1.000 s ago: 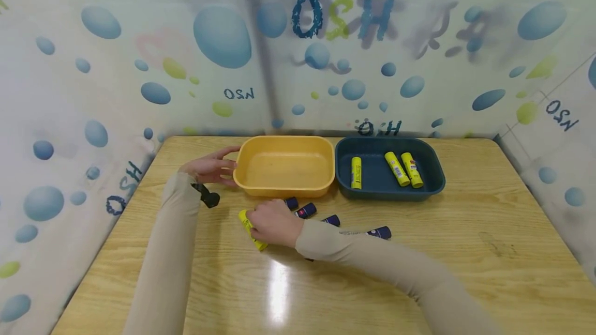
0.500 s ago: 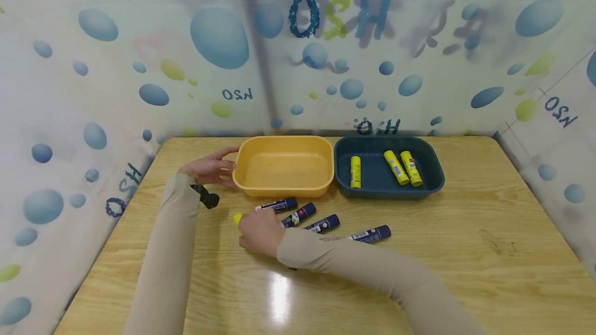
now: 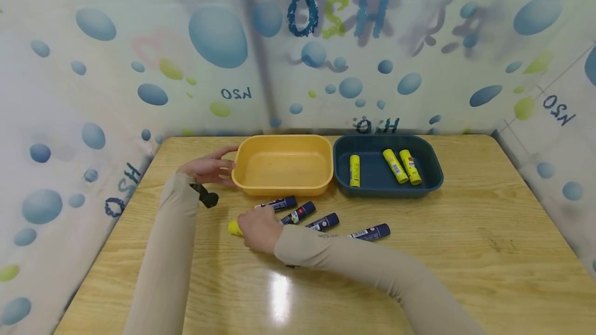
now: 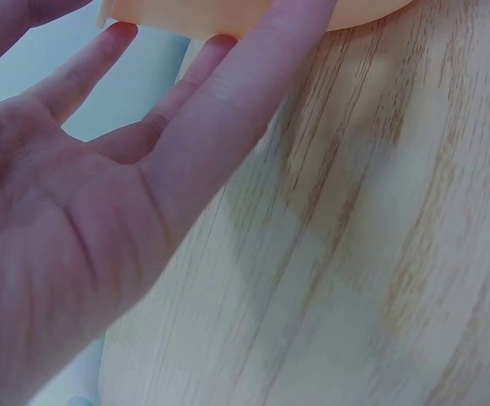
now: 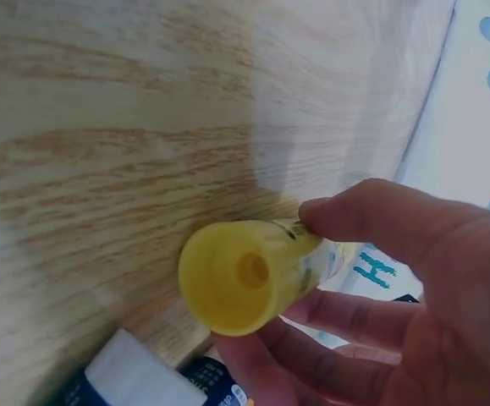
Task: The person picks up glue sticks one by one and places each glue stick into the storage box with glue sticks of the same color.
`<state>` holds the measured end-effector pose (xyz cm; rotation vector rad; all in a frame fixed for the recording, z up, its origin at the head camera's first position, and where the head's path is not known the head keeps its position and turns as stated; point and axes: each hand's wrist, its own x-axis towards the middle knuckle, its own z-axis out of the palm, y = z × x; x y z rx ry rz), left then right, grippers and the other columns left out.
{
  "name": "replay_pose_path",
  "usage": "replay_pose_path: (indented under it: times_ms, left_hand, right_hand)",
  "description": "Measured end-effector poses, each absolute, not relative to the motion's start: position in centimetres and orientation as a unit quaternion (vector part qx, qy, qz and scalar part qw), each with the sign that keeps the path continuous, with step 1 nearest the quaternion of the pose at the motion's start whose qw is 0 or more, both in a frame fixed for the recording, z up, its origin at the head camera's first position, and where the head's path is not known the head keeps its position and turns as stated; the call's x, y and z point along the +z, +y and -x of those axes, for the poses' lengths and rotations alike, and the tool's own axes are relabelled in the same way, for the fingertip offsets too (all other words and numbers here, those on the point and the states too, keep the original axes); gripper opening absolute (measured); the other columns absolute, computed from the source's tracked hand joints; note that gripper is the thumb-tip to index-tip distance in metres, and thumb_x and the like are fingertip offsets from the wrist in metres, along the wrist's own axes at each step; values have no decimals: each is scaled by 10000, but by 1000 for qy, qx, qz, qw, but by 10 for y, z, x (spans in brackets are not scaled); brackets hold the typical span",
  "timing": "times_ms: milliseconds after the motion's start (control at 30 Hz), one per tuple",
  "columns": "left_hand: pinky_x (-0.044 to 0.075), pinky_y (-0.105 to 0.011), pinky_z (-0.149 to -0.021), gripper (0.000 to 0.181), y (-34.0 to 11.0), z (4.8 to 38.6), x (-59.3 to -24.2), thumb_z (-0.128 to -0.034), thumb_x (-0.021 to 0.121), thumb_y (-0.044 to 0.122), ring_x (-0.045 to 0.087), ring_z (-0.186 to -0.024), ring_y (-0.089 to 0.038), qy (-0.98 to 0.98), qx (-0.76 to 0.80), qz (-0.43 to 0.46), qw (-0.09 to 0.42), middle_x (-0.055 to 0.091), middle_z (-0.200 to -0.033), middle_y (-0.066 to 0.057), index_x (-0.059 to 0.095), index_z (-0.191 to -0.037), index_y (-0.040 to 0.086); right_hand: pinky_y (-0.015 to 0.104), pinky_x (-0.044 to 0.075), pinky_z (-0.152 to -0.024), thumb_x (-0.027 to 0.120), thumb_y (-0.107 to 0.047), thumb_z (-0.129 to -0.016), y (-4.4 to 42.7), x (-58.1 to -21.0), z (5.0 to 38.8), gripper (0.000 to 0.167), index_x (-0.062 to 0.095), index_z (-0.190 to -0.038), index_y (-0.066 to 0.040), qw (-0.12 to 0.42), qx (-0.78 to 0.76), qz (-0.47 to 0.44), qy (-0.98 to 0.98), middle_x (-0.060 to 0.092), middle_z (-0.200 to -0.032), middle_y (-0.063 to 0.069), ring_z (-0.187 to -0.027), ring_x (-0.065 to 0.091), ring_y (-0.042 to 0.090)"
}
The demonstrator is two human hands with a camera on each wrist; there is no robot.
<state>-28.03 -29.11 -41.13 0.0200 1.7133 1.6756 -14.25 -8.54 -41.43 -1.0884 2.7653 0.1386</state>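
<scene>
The right hand [image 3: 261,229] pinches a yellow glue stick [image 3: 235,228] between thumb and fingers, low over the wooden table. Its hollow end faces the right wrist camera, where the yellow stick [image 5: 236,279] lies between the thumb and fingers of the right hand [image 5: 448,288]. Several dark blue glue sticks [image 3: 371,232] lie beside and behind that hand, some partly covered by it. With fingers spread, the left hand [image 3: 211,168] touches the left end of the yellow-orange bin [image 3: 282,191]; in the left wrist view fingertips of the left hand [image 4: 101,194] meet the bin's edge.
A dark blue bin [image 3: 386,192] stands against the right side of the yellow-orange one, with three yellow glue sticks [image 3: 355,171] inside. Behind the table [image 3: 465,273] hangs a patterned curtain with blue and green spots.
The right hand has shifted left, and the yellow stick has turned and moved left with it. More of the dark blue sticks shows now. The left hand stays at the bin.
</scene>
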Motion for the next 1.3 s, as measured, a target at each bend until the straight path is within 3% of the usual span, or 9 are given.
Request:
replay_pose_path:
  times_ms: [333,533,933,1300]
  left_hand:
    - [403,-577,-984,663,-294,280,-414,-1019,427,22,428,-1229,-399,657,658,-7,368,209,-1470,-221,77,-1551,205]
    - [391,-583,-993,664,-295,281,-415,-1019,430,25,450,-1211,-383,658,659,-3,365,254,-1428,-222,75,-1550,206]
    - [400,-578,-988,684,-295,281,-416,-1013,442,24,371,-1277,-438,656,659,-5,367,161,-1499,-233,64,-1552,210]
    - [393,-577,-990,685,-294,281,-412,-1012,447,28,394,-1270,-430,655,657,-10,373,144,-1512,-218,68,-1551,214]
  right_hand:
    - [308,493,-559,720,-448,-839,-72,-401,138,295,672,-1019,-220,106,52,356,927,637,-827,-51,-733,595,126]
    - [297,473,-559,707,-463,-850,-57,-387,139,331,656,-1019,-182,126,26,365,922,574,-762,-48,-679,547,128]
    - [269,400,-484,718,-408,-844,-20,-365,141,314,662,-1021,-154,126,-48,367,920,530,-704,-40,-609,498,129]
    - [245,359,-409,748,-357,-807,33,-338,152,252,620,-854,-144,100,-60,327,938,502,-626,-39,-526,458,113]
